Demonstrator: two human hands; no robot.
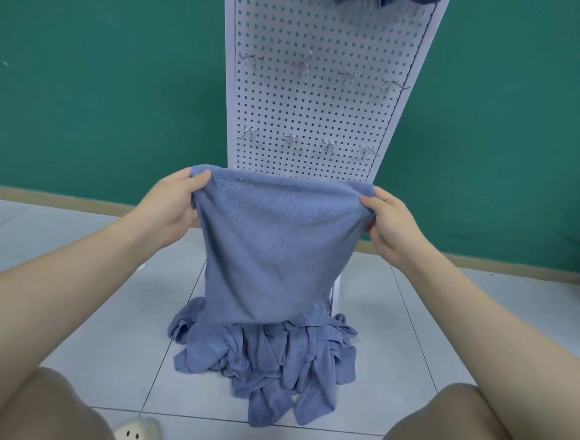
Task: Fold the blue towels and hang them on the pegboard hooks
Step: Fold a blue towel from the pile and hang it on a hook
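A blue towel [276, 245] hangs stretched between my hands in front of the white pegboard [314, 103]. My left hand [175, 207] pinches its upper left corner and my right hand [389, 223] pinches its upper right corner. The towel's lower edge hangs just above a heap of several crumpled blue towels [270, 361] on the floor at the pegboard's foot. Two rows of metal hooks [301, 67] stick out of the board and carry nothing. Dark blue cloth [386, 2] shows at the top edge of the board.
The pegboard stands against a green wall [110, 94] on a light tiled floor [110, 329]. My knees fill the lower corners of the view. A pale shoe [135, 430] sits at the bottom left.
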